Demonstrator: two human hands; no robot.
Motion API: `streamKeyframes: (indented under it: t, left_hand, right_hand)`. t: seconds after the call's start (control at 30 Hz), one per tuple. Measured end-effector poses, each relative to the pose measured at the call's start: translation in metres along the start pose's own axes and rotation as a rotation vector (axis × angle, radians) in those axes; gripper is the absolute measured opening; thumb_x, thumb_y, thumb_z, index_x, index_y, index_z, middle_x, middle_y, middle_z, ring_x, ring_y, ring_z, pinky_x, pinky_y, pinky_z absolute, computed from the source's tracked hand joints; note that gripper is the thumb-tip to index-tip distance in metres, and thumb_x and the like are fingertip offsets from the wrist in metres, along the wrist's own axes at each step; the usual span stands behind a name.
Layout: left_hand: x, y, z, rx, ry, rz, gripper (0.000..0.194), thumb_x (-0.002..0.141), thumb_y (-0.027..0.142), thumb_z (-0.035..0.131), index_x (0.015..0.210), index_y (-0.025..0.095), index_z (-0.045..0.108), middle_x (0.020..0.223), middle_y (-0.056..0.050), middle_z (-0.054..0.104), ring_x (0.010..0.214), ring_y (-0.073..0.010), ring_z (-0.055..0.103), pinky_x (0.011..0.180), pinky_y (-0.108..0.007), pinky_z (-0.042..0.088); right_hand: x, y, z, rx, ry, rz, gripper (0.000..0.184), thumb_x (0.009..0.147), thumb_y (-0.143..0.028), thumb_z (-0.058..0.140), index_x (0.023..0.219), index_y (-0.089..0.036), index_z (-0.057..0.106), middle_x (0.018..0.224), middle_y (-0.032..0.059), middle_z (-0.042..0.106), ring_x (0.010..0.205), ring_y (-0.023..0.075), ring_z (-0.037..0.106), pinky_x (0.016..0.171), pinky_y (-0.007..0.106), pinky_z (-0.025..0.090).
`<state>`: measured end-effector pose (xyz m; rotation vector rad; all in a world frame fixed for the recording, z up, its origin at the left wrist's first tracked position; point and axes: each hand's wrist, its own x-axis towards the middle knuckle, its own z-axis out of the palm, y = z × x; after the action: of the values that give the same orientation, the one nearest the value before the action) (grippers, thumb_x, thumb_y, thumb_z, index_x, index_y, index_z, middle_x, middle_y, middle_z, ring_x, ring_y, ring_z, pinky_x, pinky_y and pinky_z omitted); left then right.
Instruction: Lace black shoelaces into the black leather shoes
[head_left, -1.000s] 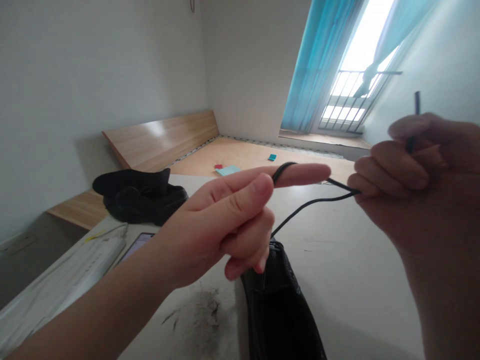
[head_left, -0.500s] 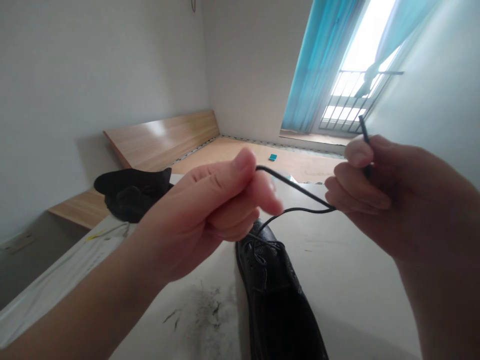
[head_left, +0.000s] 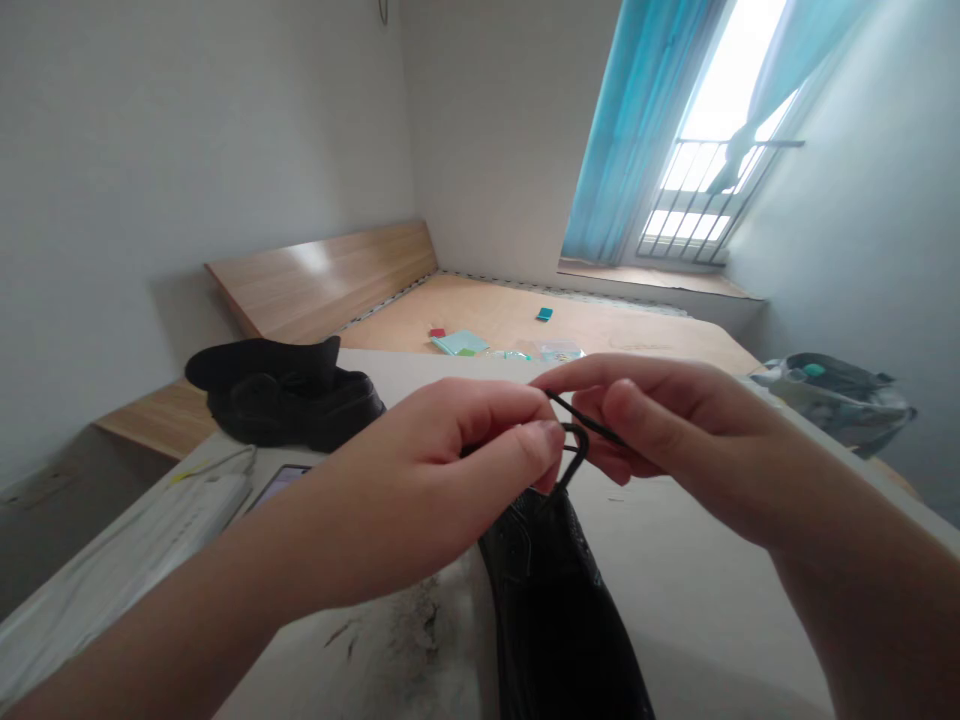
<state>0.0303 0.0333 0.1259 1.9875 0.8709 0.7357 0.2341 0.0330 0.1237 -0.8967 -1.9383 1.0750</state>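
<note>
A black leather shoe (head_left: 559, 610) lies on the white table with its toe toward me. Above its laced opening, my left hand (head_left: 450, 480) pinches a black shoelace (head_left: 577, 455) between thumb and forefinger, and a small bend of it sticks out past the fingertips. My right hand (head_left: 675, 430) is closed on the same shoelace, just right of the left hand, with the lace running under its thumb. The fingertips of both hands almost meet. My hands cover the upper part of the shoe, so most of its lacing is hidden.
Another black shoe (head_left: 292, 400) stands at the left with a black insole-shaped piece over it. Near it are a phone (head_left: 277, 485) and a white packet (head_left: 172, 540). A plastic bag (head_left: 840, 400) sits beyond the table's right edge. Small coloured packets (head_left: 461, 342) lie on the wooden bed board.
The left forefinger slipped out of the lace loop and closed into a pinch. My right hand came down and left, bringing the lace to the left hand above the shoe.
</note>
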Motion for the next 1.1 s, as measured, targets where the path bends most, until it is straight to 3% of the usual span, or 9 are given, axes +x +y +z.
streamKeyframes:
  t: [0.17, 0.37, 0.47, 0.57, 0.67, 0.77, 0.87, 0.97, 1.1]
  left_hand:
    - [0.001, 0.004, -0.008, 0.100, 0.036, 0.042, 0.031, 0.092, 0.026, 0.044, 0.063, 0.020, 0.056, 0.057, 0.006, 0.042, 0.055, -0.0095, 0.041, 0.050, -0.021, 0.032]
    - [0.003, -0.003, -0.017, 0.088, 0.131, 0.110, 0.032, 0.093, 0.031, 0.046, 0.070, 0.022, 0.066, 0.055, 0.006, 0.047, 0.050, -0.0073, 0.040, 0.047, -0.017, 0.033]
    - [0.002, -0.002, -0.017, 0.093, 0.112, 0.108, 0.032, 0.093, 0.032, 0.047, 0.072, 0.023, 0.070, 0.049, 0.006, 0.045, 0.046, -0.0070, 0.039, 0.044, -0.016, 0.033]
    - [0.002, -0.002, -0.017, 0.051, 0.176, 0.117, 0.029, 0.092, 0.031, 0.049, 0.075, 0.024, 0.071, 0.047, 0.007, 0.045, 0.044, -0.0066, 0.039, 0.043, -0.016, 0.033]
    - [0.003, -0.004, -0.021, -0.035, 0.317, 0.142, 0.028, 0.093, 0.027, 0.048, 0.075, 0.024, 0.069, 0.047, 0.008, 0.046, 0.044, -0.0061, 0.043, 0.044, -0.015, 0.036]
    - [0.006, -0.006, -0.030, -0.120, 0.390, 0.126, 0.031, 0.092, 0.023, 0.047, 0.066, 0.021, 0.063, 0.047, 0.008, 0.048, 0.046, -0.0067, 0.052, 0.050, -0.017, 0.043]
    - [0.005, -0.007, -0.040, -0.088, 0.333, 0.017, 0.037, 0.089, 0.024, 0.045, 0.054, 0.019, 0.054, 0.045, 0.006, 0.046, 0.050, -0.0087, 0.058, 0.059, -0.020, 0.046]
    - [0.001, -0.006, -0.049, 0.033, 0.266, -0.078, 0.043, 0.087, 0.030, 0.045, 0.046, 0.019, 0.048, 0.042, 0.005, 0.043, 0.057, -0.0119, 0.061, 0.065, -0.022, 0.048]
    - [-0.007, -0.007, -0.058, 0.166, 0.180, -0.182, 0.043, 0.089, 0.035, 0.045, 0.051, 0.019, 0.058, 0.046, 0.003, 0.049, 0.057, -0.0130, 0.058, 0.059, -0.022, 0.044]
  right_hand:
    - [0.001, 0.000, 0.001, -0.066, -0.115, 0.128, 0.026, 0.087, -0.045, 0.067, 0.078, -0.021, 0.069, 0.069, -0.0006, 0.055, 0.064, 0.0118, 0.047, 0.052, 0.023, 0.036]
    - [0.003, 0.000, 0.001, 0.116, -0.168, 0.155, 0.014, 0.089, -0.034, 0.066, 0.086, -0.022, 0.061, 0.077, -0.0015, 0.055, 0.075, 0.0120, 0.049, 0.061, 0.022, 0.039]
    - [0.005, -0.002, 0.006, 0.284, -0.194, 0.143, 0.012, 0.091, -0.029, 0.063, 0.087, -0.020, 0.058, 0.085, 0.0000, 0.062, 0.063, 0.0075, 0.044, 0.050, 0.019, 0.032]
    - [0.007, -0.002, 0.008, 0.413, -0.228, 0.194, 0.015, 0.094, -0.033, 0.060, 0.088, -0.020, 0.055, 0.071, -0.0019, 0.064, 0.050, 0.0063, 0.032, 0.042, 0.020, 0.020]
    - [0.009, 0.002, 0.005, 0.422, -0.138, 0.226, 0.016, 0.095, -0.034, 0.058, 0.087, -0.021, 0.058, 0.056, -0.0047, 0.055, 0.048, 0.0070, 0.031, 0.042, 0.020, 0.019]
    - [0.010, 0.006, 0.000, 0.374, 0.017, 0.165, 0.019, 0.097, -0.034, 0.054, 0.090, -0.020, 0.065, 0.054, -0.0051, 0.051, 0.045, 0.0067, 0.025, 0.042, 0.022, 0.020]
    - [0.011, 0.008, -0.001, 0.320, 0.090, 0.109, 0.023, 0.097, -0.036, 0.052, 0.097, -0.021, 0.069, 0.055, -0.0051, 0.051, 0.042, 0.0061, 0.021, 0.042, 0.023, 0.021]
    - [0.011, 0.009, 0.000, 0.226, 0.156, 0.100, 0.023, 0.095, -0.037, 0.055, 0.093, -0.021, 0.071, 0.055, -0.0042, 0.052, 0.044, 0.0069, 0.030, 0.042, 0.023, 0.023]
    - [0.012, 0.009, 0.004, -0.070, 0.280, 0.035, 0.022, 0.087, -0.036, 0.067, 0.072, -0.020, 0.070, 0.052, -0.0046, 0.048, 0.053, 0.0090, 0.044, 0.047, 0.021, 0.032]
